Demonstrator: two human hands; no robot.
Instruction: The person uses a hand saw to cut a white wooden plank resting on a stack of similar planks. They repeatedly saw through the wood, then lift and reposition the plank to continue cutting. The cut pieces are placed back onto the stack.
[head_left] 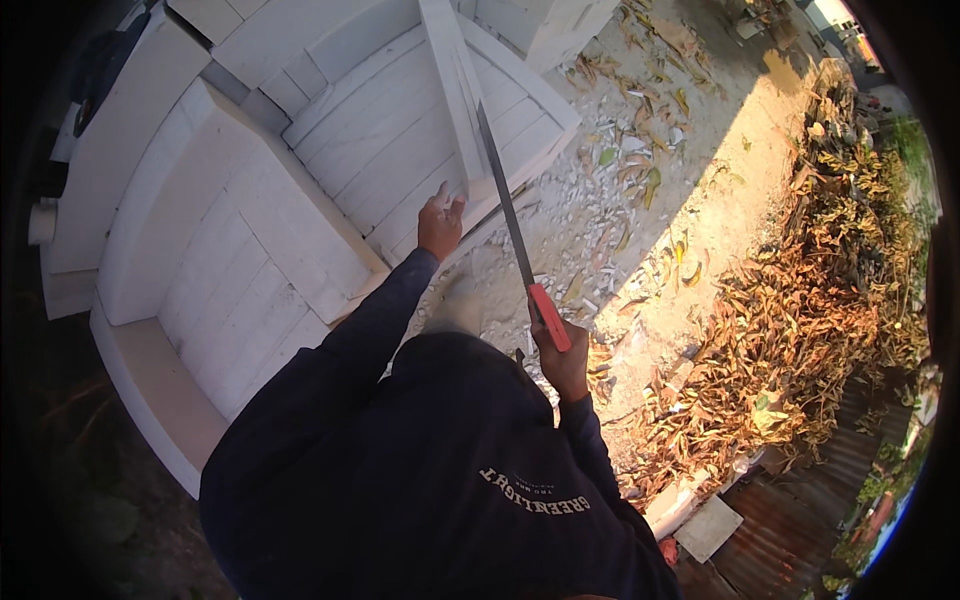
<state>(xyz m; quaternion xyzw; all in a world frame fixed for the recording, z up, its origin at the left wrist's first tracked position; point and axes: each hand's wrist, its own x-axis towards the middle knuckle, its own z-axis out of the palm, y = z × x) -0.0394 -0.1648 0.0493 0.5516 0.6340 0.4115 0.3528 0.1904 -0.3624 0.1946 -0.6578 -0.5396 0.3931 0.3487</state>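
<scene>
My right hand (563, 365) grips the red handle (548, 315) of a long dark saw (508, 215), whose blade runs up along the right side of a pale white beam (452, 100). My left hand (440, 222) has its fingers apart just left of the beam's near end and holds nothing; whether its fingertips touch the pale surface is unclear. The beam lies across a white slatted panel with a curved raised edge (370, 140).
Other white boards and blocks (230, 260) are stacked to the left. The dusty ground (630, 180) carries white chips and scattered leaves. Dry leaves (770, 330) are heaped along the right, beside rusty corrugated metal (800, 520) and a flat pale slab (708, 527).
</scene>
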